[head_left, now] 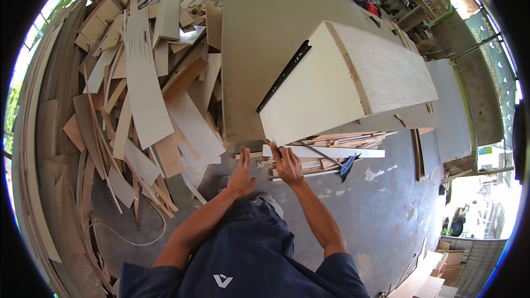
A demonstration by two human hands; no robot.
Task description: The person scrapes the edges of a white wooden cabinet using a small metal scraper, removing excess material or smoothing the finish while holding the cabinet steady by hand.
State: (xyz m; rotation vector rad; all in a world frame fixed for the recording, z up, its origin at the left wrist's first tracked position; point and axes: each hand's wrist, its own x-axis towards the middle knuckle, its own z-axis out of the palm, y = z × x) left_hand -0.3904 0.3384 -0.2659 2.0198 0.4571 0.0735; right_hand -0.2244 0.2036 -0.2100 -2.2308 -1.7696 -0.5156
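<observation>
A box-shaped cabinet piece (312, 91) with a smooth white face stands on a large board-topped table (248, 11). A black drawer slide (284, 77) lies slanted along the left edge of that face. At the near lower corner, my right hand (288, 166) has its fingers apart, the fingertips at or against the corner. Just left of it, my left hand (242, 176) is raised by the table's near edge, fingers stretched out and holding nothing. A white strip (342, 153) passes beneath my right fingers; whether they touch it, I cannot tell.
Wood strips (314, 164) are stacked below the table, with a blue-headed long-handled tool (346, 168) beside them. A big heap of board offcuts (146, 77) fills the left. A pale cord (135, 243) curves over the floor. Grey panels (450, 110) stand at right.
</observation>
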